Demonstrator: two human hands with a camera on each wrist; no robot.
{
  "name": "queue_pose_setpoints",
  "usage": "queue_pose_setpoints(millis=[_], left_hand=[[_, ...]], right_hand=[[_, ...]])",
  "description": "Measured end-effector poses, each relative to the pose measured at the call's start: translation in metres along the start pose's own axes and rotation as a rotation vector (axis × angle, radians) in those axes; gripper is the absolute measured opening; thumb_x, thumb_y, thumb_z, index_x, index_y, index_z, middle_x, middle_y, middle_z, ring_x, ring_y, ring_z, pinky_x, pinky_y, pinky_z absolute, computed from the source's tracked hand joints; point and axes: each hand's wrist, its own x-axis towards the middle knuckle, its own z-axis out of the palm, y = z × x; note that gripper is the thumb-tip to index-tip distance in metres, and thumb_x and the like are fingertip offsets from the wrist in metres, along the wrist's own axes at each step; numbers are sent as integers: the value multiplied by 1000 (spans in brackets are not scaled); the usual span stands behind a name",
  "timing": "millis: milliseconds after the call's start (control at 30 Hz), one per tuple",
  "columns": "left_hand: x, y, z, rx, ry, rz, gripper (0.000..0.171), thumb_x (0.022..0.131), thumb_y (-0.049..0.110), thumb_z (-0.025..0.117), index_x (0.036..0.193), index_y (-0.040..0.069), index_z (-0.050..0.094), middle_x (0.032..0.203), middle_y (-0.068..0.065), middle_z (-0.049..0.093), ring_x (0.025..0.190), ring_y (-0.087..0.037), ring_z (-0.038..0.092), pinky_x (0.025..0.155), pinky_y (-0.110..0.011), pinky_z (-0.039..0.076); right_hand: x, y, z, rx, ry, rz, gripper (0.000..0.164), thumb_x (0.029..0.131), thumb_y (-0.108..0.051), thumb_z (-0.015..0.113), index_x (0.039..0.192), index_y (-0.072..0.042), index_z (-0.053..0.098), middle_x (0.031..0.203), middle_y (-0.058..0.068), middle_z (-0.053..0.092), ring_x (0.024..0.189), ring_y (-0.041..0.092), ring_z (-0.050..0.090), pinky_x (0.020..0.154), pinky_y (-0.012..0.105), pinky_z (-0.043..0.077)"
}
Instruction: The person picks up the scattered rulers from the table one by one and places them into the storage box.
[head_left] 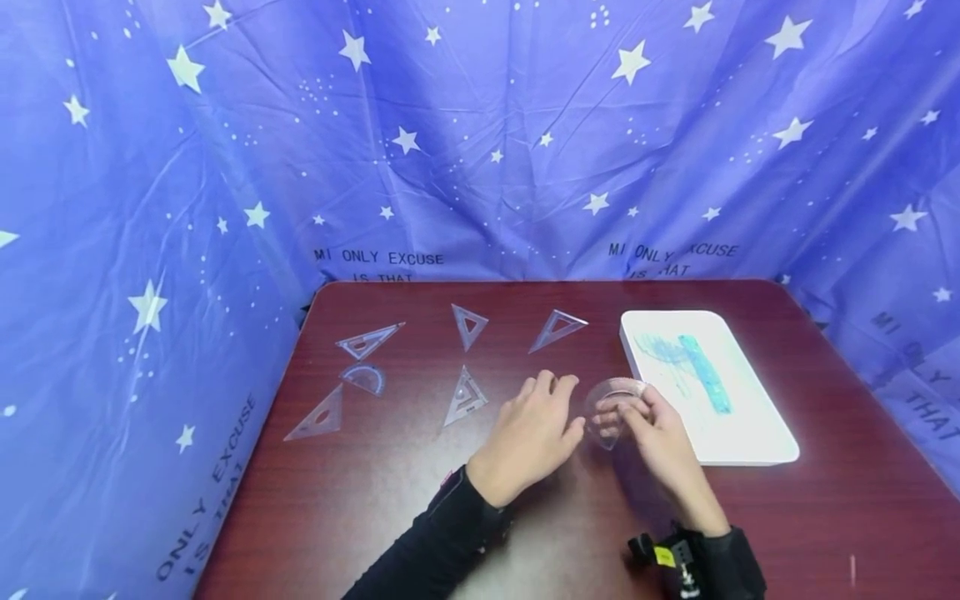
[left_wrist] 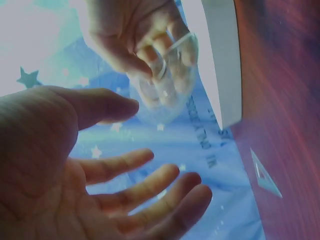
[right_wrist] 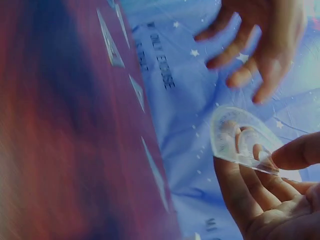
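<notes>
Black sleeves (head_left: 431, 550), bare hands (head_left: 671, 454), clear half-round plastic protractor (right_wrist: 244, 139) in the right.

In right hand (head_left: 667, 442): clear plastic semicircular protractor (head_left: 618, 386). Just left of grip: left hand (head_left: 528, 429). Right of grip: white rectangular box (head_left: 753, 433), translucent blue strip (head_left: 705, 375) on or in it, can't tell which. Behind-left: three clear plastic triangular set squares (head_left: 467, 340). Past left hand: fourth set square (head_left: 453, 415); farther left: fifth set square (head_left: 334, 414), small clear plastic protractor (head_left: 368, 376) behind it. Underneath: dark red table (head_left: 847, 500). Behind: blue star-print fabric curtain (head_left: 495, 100).
</notes>
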Motion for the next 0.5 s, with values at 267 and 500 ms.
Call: queue_pose_setpoints(millis=[267, 500], left_hand=[[-3, -25, -6, -24, -1, -64, 46, 100, 31, 73, 141, 11, 67, 126, -9, 72, 112, -26, 69, 90, -39, 61], [-14, -47, -2, -46, -11, -147, 48, 100, 30, 75, 142, 9, 67, 132, -12, 70, 120, -32, 67, 100, -45, 58]], right_hand=[[33, -14, -39, -311, -1, -31, 34, 109, 2, 45, 141, 11, 51, 95, 0, 79, 81, 4, 74, 72, 25, 63], [70, -21, -76, -641, -54, -33, 34, 104, 3, 42, 133, 11, 59, 91, 21, 77, 71, 3, 70, 66, 24, 61]])
